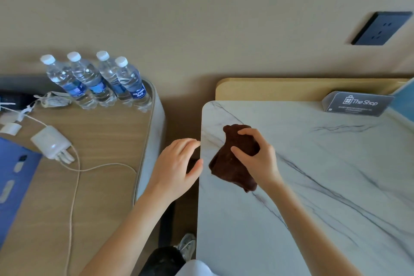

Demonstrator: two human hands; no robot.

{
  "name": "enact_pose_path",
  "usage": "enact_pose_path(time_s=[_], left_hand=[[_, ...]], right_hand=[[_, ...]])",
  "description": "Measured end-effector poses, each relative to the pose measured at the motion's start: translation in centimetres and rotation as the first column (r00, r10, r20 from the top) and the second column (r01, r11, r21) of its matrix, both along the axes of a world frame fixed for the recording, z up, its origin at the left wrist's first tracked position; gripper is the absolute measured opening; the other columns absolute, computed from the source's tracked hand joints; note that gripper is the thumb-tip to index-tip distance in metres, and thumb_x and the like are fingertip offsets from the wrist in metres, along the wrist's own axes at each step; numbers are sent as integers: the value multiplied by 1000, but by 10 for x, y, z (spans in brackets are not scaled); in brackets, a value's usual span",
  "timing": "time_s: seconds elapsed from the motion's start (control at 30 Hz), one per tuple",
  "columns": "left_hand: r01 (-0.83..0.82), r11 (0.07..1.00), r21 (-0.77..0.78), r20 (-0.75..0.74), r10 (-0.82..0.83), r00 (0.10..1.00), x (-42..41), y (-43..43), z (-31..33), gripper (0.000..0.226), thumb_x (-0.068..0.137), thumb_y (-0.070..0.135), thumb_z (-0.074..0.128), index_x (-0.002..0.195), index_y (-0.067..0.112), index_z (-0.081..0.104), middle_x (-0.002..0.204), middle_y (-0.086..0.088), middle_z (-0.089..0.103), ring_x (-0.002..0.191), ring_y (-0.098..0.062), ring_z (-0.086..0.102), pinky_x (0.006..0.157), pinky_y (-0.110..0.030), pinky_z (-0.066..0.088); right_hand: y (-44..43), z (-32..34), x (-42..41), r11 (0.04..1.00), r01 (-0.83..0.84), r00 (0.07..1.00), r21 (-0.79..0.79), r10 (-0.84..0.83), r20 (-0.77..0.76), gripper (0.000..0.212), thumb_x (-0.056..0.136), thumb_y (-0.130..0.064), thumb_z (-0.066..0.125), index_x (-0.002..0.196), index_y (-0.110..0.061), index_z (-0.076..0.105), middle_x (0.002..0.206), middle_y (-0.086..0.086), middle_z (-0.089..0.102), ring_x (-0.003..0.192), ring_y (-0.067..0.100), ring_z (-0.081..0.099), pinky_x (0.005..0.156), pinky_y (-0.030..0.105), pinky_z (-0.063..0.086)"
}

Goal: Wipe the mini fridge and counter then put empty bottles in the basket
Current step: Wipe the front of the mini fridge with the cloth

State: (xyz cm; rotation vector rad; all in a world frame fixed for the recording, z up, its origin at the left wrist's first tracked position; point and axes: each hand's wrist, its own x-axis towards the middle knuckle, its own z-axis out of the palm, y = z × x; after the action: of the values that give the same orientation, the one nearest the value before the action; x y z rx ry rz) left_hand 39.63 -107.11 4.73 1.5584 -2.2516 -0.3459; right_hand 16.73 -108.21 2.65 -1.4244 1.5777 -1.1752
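A dark brown cloth [226,170] lies bunched on the white marble counter [324,175] near its left edge. My right hand [257,159] grips the cloth from above with curled fingers. My left hand [177,168] hovers just off the counter's left edge, fingers relaxed, fingertips near the rim, holding nothing. Several clear water bottles [98,80] with white caps and blue labels stand at the back of the wooden table [107,141] on the left. No basket or fridge is in sight.
On the wooden table lie a white charger [51,144] with its cable, small tags and a blue folder [13,184]. A grey "The Shop" sign [356,103] stands at the counter's back. A dark wall socket [380,28] sits above. A gap separates table and counter.
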Motion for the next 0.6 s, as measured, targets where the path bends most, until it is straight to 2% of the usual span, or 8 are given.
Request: enact_pose_path(time_s=[0.2,0.4,0.6], left_hand=[[33,999,-36,-18,-34,999,4,48,-4,48,95,42,46,126,11,65,127,-1,65,119,-17,60,98,-21,40],[86,995,53,-16,-86,996,17,97,-22,50,94,42,50,136,16,58,139,1,58,131,-16,52,106,-32,45],[175,984,39,8,-176,984,27,124,-26,55,95,44,48,144,18,51,147,1,51,139,-19,43,113,-32,32]], right_hand=[[65,7,13,996,89,995,-23,-88,54,35,83,-21,77,107,-40,61,107,-20,64,101,5,61,82,30,56],[128,-6,28,990,132,991,57,-133,26,35,83,-19,76,106,-42,61,105,-25,63,99,2,60,83,33,56],[173,-3,44,974,220,976,46,-220,-8,37,83,-18,76,105,-44,61,104,-24,64,99,1,60,83,35,56]])
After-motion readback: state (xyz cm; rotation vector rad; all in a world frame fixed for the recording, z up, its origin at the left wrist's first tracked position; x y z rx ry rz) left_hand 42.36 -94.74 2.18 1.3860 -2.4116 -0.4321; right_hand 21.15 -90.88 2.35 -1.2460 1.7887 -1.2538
